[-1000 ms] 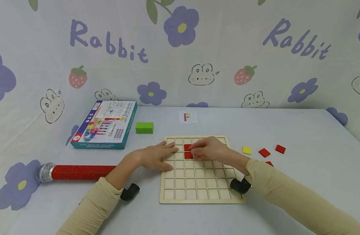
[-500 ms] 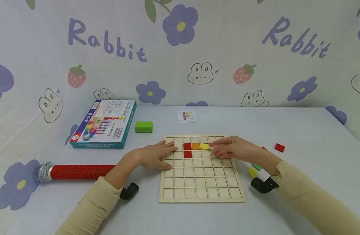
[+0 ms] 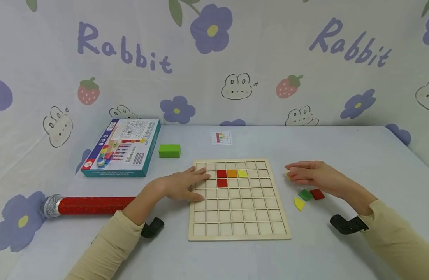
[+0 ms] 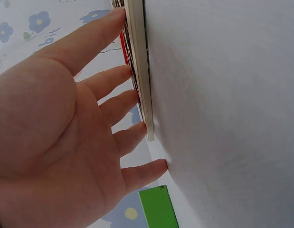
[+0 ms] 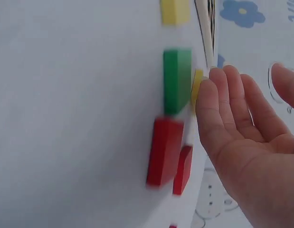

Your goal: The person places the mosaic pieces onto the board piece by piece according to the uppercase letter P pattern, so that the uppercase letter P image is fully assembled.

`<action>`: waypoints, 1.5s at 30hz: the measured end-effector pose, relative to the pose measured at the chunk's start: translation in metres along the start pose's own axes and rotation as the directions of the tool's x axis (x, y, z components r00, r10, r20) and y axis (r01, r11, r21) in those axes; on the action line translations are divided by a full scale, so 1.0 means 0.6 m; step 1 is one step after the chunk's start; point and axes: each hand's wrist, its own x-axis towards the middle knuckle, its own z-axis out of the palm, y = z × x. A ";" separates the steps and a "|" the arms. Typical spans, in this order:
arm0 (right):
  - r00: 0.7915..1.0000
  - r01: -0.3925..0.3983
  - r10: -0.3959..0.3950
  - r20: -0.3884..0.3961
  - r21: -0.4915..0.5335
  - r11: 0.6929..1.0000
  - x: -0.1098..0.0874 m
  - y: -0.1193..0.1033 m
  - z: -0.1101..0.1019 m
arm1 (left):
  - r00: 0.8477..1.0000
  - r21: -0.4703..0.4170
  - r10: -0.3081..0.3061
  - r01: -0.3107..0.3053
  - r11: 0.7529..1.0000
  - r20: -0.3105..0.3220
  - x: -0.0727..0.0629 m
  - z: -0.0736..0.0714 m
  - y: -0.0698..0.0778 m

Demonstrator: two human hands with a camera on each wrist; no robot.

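My left hand (image 3: 181,186) lies spread on the left edge of a wooden grid board (image 3: 239,229); the left wrist view shows fingertips along the board's edge (image 4: 141,71). Set in the grid are two red square tiles (image 3: 222,182), an orange tile (image 3: 232,173) and a yellow tile with a rounded corner (image 3: 242,173). Right of the board, my right hand (image 3: 316,177) is over a yellow tile (image 5: 196,90), mostly covered by the fingers in the head view. The right wrist view shows the thumb apart from the other fingers.
Near the right hand lie a green tile (image 3: 305,195), a red tile (image 3: 317,194) and a yellow quarter-round tile (image 3: 299,203). A pattern card (image 3: 221,138), green block (image 3: 169,151), boxed set (image 3: 121,146) and red microphone (image 3: 92,205) surround the board.
My right hand has left the grid and moved right to the loose tiles. An orange and a yellow tile now show beside the upper red one. The left hand stays in place.
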 end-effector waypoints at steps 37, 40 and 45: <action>0.981 0.114 -0.184 -0.065 -0.578 0.808 -0.078 0.055 -0.027 | 1.000 -0.005 0.028 -0.028 1.000 -0.009 0.001 0.002 -0.002; 0.979 0.099 -0.185 -0.083 -0.602 0.792 -0.078 0.053 -0.025 | 1.000 0.000 0.025 -0.025 1.000 -0.008 0.000 0.002 -0.001; 0.978 0.042 -0.161 -0.129 -0.640 0.767 -0.079 0.052 -0.027 | 1.000 0.007 0.023 -0.023 1.000 -0.009 0.001 0.001 -0.001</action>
